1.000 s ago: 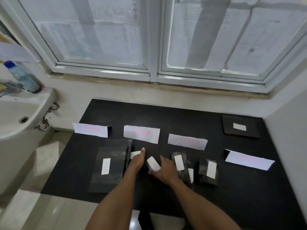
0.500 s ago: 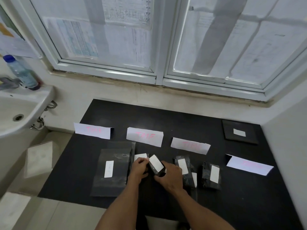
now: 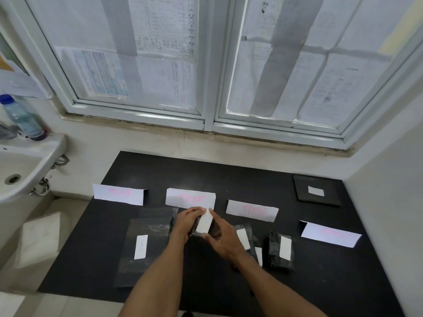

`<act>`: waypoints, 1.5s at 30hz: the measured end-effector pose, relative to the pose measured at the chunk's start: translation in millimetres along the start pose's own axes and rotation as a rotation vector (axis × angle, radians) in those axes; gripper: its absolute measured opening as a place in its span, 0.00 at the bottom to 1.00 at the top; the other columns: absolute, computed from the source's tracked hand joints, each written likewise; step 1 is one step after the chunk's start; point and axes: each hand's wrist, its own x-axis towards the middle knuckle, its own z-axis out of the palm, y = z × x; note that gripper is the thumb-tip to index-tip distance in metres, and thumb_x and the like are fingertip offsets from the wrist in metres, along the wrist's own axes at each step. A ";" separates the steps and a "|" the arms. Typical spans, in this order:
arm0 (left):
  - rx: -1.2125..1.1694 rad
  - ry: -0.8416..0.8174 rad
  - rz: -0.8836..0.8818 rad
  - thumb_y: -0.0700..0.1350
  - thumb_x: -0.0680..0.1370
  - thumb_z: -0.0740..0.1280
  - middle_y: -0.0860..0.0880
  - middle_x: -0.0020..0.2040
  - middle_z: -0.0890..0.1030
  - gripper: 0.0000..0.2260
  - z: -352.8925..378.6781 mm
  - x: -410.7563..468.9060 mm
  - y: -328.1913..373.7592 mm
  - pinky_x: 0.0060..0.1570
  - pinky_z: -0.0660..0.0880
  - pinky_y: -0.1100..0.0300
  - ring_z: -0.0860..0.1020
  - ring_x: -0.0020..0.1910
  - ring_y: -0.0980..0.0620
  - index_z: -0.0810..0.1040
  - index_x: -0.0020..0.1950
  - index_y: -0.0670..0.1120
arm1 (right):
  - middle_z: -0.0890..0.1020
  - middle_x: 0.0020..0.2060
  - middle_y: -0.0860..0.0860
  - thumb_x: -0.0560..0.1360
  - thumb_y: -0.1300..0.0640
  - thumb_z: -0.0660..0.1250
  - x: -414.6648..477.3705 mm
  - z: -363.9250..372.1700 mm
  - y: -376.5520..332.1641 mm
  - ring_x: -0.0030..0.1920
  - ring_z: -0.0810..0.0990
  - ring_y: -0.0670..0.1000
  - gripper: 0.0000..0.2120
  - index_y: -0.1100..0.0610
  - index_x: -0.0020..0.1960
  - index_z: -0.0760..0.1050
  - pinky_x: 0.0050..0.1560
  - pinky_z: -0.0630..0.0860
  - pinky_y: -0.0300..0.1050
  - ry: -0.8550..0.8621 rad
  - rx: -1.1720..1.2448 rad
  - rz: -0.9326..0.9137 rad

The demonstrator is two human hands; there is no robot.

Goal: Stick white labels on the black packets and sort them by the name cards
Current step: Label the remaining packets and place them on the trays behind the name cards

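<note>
Both hands, left hand (image 3: 188, 221) and right hand (image 3: 225, 240), have their fingers clamped on a white-labelled black packet (image 3: 204, 224) just below the second name card (image 3: 190, 198) on the desk (image 3: 229, 179).

Ahead of you, a white-framed double window (image 3: 210, 65) fills the upper wall. Its panes are covered with printed paper sheets (image 3: 160, 53), and pale daylight comes through them. Under the sill runs a stained cream wall (image 3: 160, 145). The black counter (image 3: 206, 170) sits in the corner against it, with a plain side wall (image 3: 389, 213) to your right. To your left hangs a white sink (image 3: 25, 165) with a blue-capped bottle (image 3: 20, 117) on its rim, and pale floor tiles (image 3: 41, 236) lie below.
</note>
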 end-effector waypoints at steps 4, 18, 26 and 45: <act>0.068 -0.046 0.013 0.37 0.71 0.73 0.42 0.45 0.83 0.05 8.3 -3.7 10.5 0.40 0.79 0.56 0.81 0.41 0.46 0.84 0.46 0.39 | 0.76 0.64 0.48 0.69 0.41 0.71 1.5 -4.1 3.1 0.59 0.76 0.43 0.40 0.47 0.76 0.58 0.56 0.65 0.21 0.025 -0.048 -0.022; 0.141 -0.155 -0.020 0.45 0.69 0.77 0.39 0.48 0.85 0.13 8.5 6.4 30.2 0.49 0.80 0.50 0.83 0.46 0.42 0.84 0.49 0.40 | 0.82 0.54 0.45 0.78 0.49 0.65 6.1 -8.2 -1.4 0.54 0.81 0.44 0.19 0.46 0.68 0.72 0.55 0.79 0.45 0.217 0.318 0.018; 0.187 -0.203 -0.091 0.51 0.71 0.75 0.39 0.50 0.84 0.18 33.1 6.2 49.8 0.56 0.78 0.45 0.83 0.51 0.40 0.82 0.53 0.39 | 0.81 0.54 0.60 0.77 0.63 0.66 20.8 -36.6 -17.0 0.54 0.81 0.59 0.10 0.59 0.58 0.77 0.44 0.82 0.48 0.275 0.965 0.458; 0.285 -0.185 0.007 0.35 0.74 0.71 0.40 0.51 0.83 0.12 281.0 36.9 23.0 0.49 0.82 0.54 0.83 0.49 0.43 0.79 0.57 0.36 | 0.80 0.53 0.58 0.75 0.64 0.67 4.9 -225.0 137.0 0.54 0.80 0.58 0.07 0.58 0.53 0.76 0.49 0.82 0.51 0.744 0.895 0.596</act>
